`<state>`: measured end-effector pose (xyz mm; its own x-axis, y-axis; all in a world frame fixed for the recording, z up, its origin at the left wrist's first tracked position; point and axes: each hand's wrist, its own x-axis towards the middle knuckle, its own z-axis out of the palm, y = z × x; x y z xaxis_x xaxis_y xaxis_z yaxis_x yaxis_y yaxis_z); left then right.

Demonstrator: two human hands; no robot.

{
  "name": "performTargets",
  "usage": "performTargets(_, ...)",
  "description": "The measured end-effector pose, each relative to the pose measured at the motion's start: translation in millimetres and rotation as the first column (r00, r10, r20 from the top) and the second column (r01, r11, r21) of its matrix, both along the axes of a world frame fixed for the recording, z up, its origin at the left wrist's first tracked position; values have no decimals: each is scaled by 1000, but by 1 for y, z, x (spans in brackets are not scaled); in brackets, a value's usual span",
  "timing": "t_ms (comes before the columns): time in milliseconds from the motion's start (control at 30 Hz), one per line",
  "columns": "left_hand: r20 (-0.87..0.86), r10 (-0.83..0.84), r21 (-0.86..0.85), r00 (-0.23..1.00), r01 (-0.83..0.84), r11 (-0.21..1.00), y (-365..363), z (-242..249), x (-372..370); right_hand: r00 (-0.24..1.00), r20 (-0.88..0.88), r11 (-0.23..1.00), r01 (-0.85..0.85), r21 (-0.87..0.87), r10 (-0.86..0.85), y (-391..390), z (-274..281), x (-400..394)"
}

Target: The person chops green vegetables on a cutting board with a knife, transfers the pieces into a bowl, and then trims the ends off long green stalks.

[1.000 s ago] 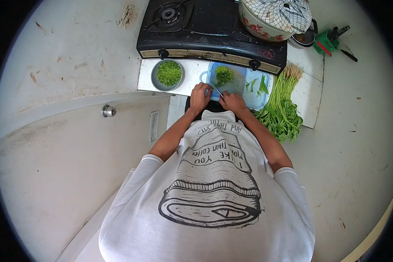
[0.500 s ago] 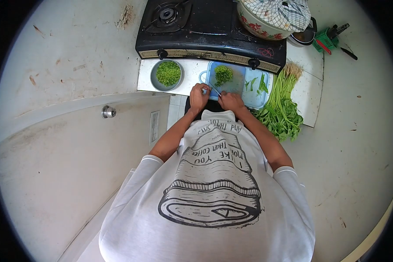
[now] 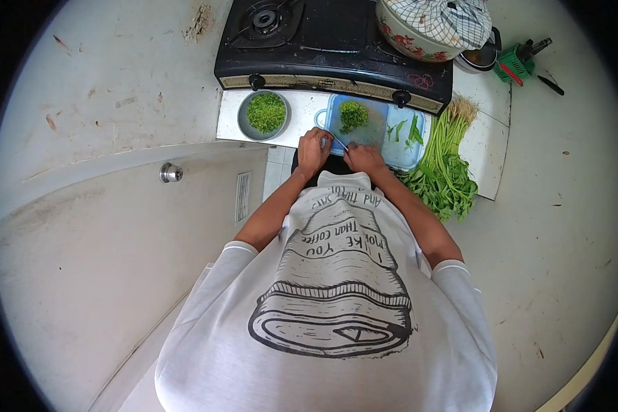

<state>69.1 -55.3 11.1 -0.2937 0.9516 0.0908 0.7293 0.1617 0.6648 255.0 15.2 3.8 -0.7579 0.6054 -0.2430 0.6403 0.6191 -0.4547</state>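
Observation:
My right hand [image 3: 366,157] is closed around the handle end of a knife [image 3: 339,141], at the near edge of the blue cutting board [image 3: 374,135]. The blade slants up and left toward my left hand [image 3: 314,149], whose fingers are bent together at the board's left corner; whatever they hold is too small to make out. Chopped greens [image 3: 353,116] form a small pile on the board beyond the knife. A few loose leaves [image 3: 414,130] lie on its right part.
A grey bowl [image 3: 266,116] of chopped greens stands left of the board. Long-stemmed greens [image 3: 445,161] lie to its right. Behind are a black stove [image 3: 329,58], a cloth-covered pot [image 3: 413,42] and a green basket [image 3: 513,65] with utensils.
The view has shifted very slightly. Both hands stay almost in place, with the knife still between them.

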Motion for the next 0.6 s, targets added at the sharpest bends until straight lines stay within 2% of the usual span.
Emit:
performTargets(100, -103, -92, 32, 990, 96, 995, -3, 0, -6, 997, 80, 996, 21, -81, -15, 4, 3, -7)
performTargets(233, -151, -139, 42, 979, 147, 988, -6, 1, -9, 999, 35, 999, 25, -20, -24, 4, 4, -1)
performTargets(533, 1, -56, 20, 998, 56, 998, 11, -3, 2, 995, 62, 996, 78, -40, -75, 6, 10, 5)
performTargets(600, -30, -47, 14, 998, 47, 999, 11, -3, 4, 994, 71, 994, 92, -62, -88, 6, 12, 5)
